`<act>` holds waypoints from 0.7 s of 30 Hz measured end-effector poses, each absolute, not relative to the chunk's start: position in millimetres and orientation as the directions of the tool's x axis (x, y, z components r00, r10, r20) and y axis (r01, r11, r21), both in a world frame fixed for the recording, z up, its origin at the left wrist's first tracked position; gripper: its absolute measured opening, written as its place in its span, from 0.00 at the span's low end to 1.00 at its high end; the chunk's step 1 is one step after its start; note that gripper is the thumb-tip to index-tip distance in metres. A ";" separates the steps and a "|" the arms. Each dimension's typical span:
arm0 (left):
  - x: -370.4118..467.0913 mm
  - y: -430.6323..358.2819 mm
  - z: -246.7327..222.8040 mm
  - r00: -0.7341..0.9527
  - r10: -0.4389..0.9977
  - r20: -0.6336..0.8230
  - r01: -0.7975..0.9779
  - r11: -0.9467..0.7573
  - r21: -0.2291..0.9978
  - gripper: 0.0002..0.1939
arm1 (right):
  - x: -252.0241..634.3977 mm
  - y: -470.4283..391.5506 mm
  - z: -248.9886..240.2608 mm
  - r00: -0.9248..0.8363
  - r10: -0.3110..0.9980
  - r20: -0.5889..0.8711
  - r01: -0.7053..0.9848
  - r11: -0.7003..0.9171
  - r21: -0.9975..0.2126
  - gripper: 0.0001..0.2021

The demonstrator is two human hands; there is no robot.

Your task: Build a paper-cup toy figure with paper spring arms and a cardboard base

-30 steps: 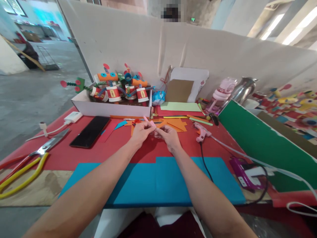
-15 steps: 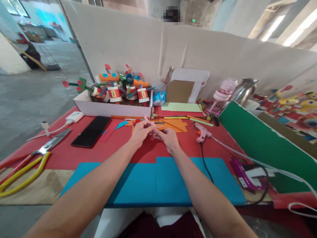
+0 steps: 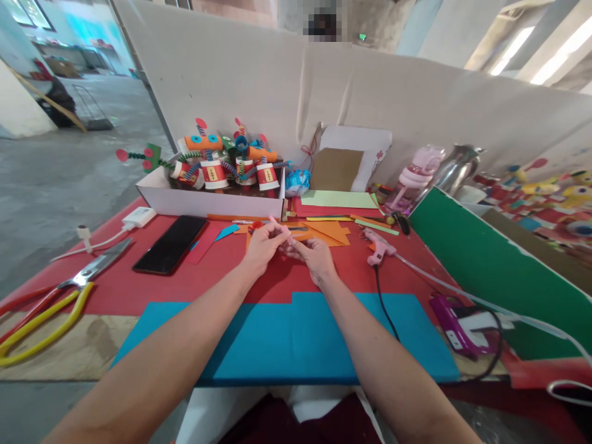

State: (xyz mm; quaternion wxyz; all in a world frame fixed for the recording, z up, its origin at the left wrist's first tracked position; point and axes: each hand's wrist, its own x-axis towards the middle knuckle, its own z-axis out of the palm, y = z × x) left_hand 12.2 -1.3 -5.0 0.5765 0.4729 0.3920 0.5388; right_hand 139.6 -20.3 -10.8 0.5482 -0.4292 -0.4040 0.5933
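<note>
Both my hands meet over the middle of the red table cover (image 3: 222, 290). My left hand (image 3: 261, 246) pinches a small pink paper strip (image 3: 285, 230); one end of it sticks up past the fingers. From the other side, my right hand (image 3: 315, 255) has thumb and fingertips closed on the same strip. The fingers hide most of the strip, so any fold in it cannot be made out. Just beyond the hands lie pieces of orange paper (image 3: 330, 234) and a tool with red handles (image 3: 256, 227), partly covered by my left hand.
A white box (image 3: 208, 202) of paper-cup figures stands at the back left. Large scissors (image 3: 81, 280) and a phone (image 3: 171, 245) lie left. On the right are a pink glue gun (image 3: 380, 248), its cord, a purple power strip (image 3: 456, 327) and a green panel (image 3: 490, 277). Blue sheets (image 3: 287, 345) line the front edge.
My right thumb and fingertips have shifted slightly along the pink paper strip, and less of it shows between the hands. The things on the table stay where they were.
</note>
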 end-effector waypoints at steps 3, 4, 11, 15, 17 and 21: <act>12.7 -0.8 -6.2 0.146 0.989 0.030 -0.269 0.010 0.963 0.19 | 139.6 -19.1 -11.8 0.033 0.998 -0.050 -0.301 -0.038 -0.953 0.16; 13.2 -0.7 -6.8 0.162 0.987 0.016 -0.272 0.029 0.962 0.19 | 139.6 -19.0 -11.9 0.056 0.998 -0.037 -0.298 -0.018 -0.954 0.17; 14.8 -0.8 -8.5 0.153 0.988 -0.005 -0.205 0.036 0.978 0.18 | 138.9 -20.1 -11.7 0.063 0.998 0.014 -0.293 0.032 -0.955 0.19; 12.2 1.5 -9.6 0.087 0.996 0.037 -0.165 -0.022 0.986 0.15 | 141.6 -19.1 -11.1 0.035 0.998 -0.048 -0.318 -0.035 -0.947 0.18; 11.3 2.8 -10.8 0.062 0.997 0.036 -0.155 -0.026 0.988 0.14 | 143.6 -18.7 -10.4 0.029 0.996 -0.087 -0.341 -0.072 -0.937 0.18; 11.9 3.4 -12.5 0.040 0.999 0.035 -0.147 -0.028 0.989 0.14 | 145.3 -18.8 -9.8 0.050 0.993 -0.104 -0.330 -0.081 -0.941 0.18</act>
